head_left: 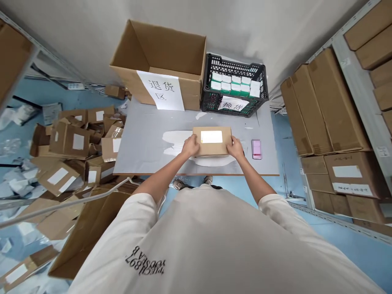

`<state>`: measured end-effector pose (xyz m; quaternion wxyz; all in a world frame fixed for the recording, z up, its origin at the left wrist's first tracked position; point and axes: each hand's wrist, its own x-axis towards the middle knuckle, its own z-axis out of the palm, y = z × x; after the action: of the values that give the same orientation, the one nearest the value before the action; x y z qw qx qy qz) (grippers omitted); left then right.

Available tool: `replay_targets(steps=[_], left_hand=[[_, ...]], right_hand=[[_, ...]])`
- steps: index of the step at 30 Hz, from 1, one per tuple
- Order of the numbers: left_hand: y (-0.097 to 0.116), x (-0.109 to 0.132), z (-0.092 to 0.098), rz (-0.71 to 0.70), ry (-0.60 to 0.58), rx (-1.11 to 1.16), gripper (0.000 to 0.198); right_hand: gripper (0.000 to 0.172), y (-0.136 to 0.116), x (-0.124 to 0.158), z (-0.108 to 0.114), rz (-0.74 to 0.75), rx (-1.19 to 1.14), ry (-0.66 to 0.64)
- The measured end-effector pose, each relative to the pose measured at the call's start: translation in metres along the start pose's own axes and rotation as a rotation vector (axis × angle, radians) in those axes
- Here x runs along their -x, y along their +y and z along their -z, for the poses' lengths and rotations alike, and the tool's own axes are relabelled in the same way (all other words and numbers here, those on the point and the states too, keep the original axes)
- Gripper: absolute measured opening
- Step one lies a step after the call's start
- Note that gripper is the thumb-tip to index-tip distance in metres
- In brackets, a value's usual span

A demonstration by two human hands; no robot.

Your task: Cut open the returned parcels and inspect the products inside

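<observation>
A small brown cardboard box [211, 149] with a white label [212, 136] on its top is at the front middle of the grey table [147, 143]. My left hand [191, 145] grips its left side, and my right hand [235, 148] grips its right side. Both hands have their fingers closed against the cardboard; some fingers are hidden. Whether the box rests on the table or is slightly raised, I cannot tell. To the right of my right hand lies a phone [256, 149] with a pink screen.
At the table's back stand a large open carton [128, 79] with a paper sign and a black plastic crate [211, 102] of white-and-green boxes. Discarded cartons [70, 141] pile up on the left floor. Shelving with boxes [337, 102] lines the right. A pale hose-like bar [76, 201] crosses the left side.
</observation>
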<state>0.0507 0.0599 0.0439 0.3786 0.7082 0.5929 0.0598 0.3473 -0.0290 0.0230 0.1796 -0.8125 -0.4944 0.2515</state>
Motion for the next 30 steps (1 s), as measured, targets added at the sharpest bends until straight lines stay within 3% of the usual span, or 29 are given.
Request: replay_targets(steps=[6, 11, 14, 21, 26, 30], left_hand=[[0.009, -0.018, -0.001, 0.118, 0.017, 0.043, 0.074], [0.013, -0.047, 0.004, 0.209, 0.119, 0.246, 0.074], [0.016, -0.054, 0.003, 0.223, 0.088, 0.313, 0.073], [0.026, -0.048, 0.012, 0.221, 0.104, 0.328, 0.067], [0.039, -0.042, 0.030, 0.193, 0.229, 0.276, 0.053], [0.039, -0.032, 0.035, 0.191, 0.271, 0.207, 0.044]], right_hand=[[0.072, 0.010, -0.007, 0.014, -0.065, -0.018, -0.083], [0.081, 0.001, -0.032, 0.012, -0.122, -0.294, -0.071], [0.087, -0.003, -0.040, 0.009, -0.110, -0.438, -0.094], [0.083, -0.016, -0.040, 0.018, -0.170, -0.525, 0.002], [0.068, -0.022, -0.039, 0.036, -0.107, -0.381, 0.134], [0.065, -0.018, -0.027, 0.041, -0.122, -0.271, 0.182]])
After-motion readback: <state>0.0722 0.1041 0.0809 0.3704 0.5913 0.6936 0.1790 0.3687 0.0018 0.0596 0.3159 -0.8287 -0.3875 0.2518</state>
